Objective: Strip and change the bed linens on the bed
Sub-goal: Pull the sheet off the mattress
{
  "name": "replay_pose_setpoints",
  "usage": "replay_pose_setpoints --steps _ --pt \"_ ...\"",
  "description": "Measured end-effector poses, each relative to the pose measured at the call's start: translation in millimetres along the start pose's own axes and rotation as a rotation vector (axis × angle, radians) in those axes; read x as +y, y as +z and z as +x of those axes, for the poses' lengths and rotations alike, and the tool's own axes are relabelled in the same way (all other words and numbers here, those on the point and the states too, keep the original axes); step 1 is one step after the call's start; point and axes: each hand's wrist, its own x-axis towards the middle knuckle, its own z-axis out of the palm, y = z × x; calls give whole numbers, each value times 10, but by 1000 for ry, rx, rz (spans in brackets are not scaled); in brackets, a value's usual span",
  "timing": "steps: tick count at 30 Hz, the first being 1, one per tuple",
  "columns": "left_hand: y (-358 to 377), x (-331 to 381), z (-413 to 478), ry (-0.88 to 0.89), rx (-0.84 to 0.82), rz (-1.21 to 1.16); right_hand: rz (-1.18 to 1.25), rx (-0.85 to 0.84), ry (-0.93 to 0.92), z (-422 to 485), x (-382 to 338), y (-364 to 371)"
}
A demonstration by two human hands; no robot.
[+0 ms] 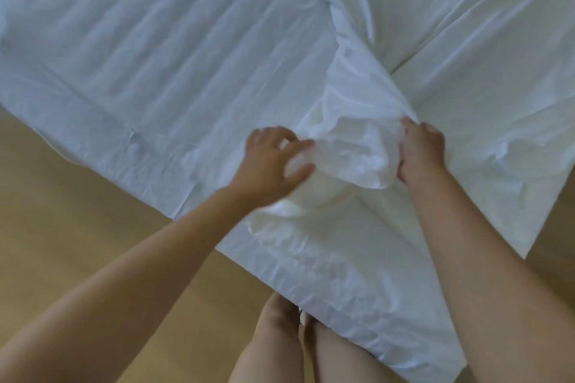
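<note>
**White linen bunched between two hands**

White sheet (140, 56) lies spread flat across the upper left and middle of my frame. It is faintly creased in parallel lines, and its hem hangs over the near edge, which runs diagonally from the left side to the lower right. Over it, a looser layer of white cloth sweeps down from the upper right and gathers into the bunched linen (348, 152) at the centre of the picture.

From my remote seat I see both bare arms reaching in from the bottom corners. The left hand (277, 158), slightly blurred, has its fingers and thumb curled into the left side of the bunch, with cloth showing between them. The right hand (420, 152) clutches the right side, its fingers closed over a raised fold whose ridge climbs toward the upper right.

A tan wooden floor (77, 211) fills the lower left and shows again at the right edge. The person's bare legs (273, 345) stand at the bottom centre, just beside the hanging hem
</note>
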Motion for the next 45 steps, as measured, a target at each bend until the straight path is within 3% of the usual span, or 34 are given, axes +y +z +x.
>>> replay_pose_setpoints --steps 3,5,11,18,24,29,33,40,45 --pt "29 -49 140 -376 -206 -96 -35 -39 -62 94 -63 -353" --pt "171 120 218 -441 -312 -173 -68 -90 -93 95 -60 -502" --pt "250 804 414 -406 -33 -347 -57 -87 -126 131 -15 -977" --pt "-469 1352 316 -300 355 -467 82 -167 -22 -133 -36 -1086" --pt "-380 1353 -23 -367 83 -274 217 -469 87 -544 -47 -855" --pt "1 1363 -305 -309 -82 -209 25 -632 149 -816 293 -803" --pt "114 1286 -387 -316 -115 -255 -24 -616 183 -820 469 -846" --pt "203 1143 -406 -421 -130 -269 -85 -619 43 -842 322 -805" --pt "117 1101 -272 -499 34 -333 -53 -517 107 -892 333 -682"
